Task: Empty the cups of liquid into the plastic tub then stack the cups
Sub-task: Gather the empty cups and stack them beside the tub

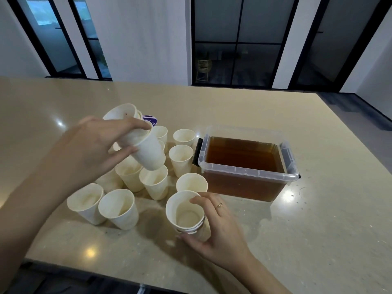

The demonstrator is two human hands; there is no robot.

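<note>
Gripping the nested stack of cups at six o'clock, my right hand curls round its side, forefinger on the rim. At nine o'clock my left hand clasps a tilted second stack. Loose empty cups stand between. The plastic tub, at three o'clock, holds brown liquid. A purple label behind is unreadable.

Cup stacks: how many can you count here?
2. One tilted stack in the left hand, above the loose cups; one upright stack in the right hand, beside the tub. More may be hidden.
</note>
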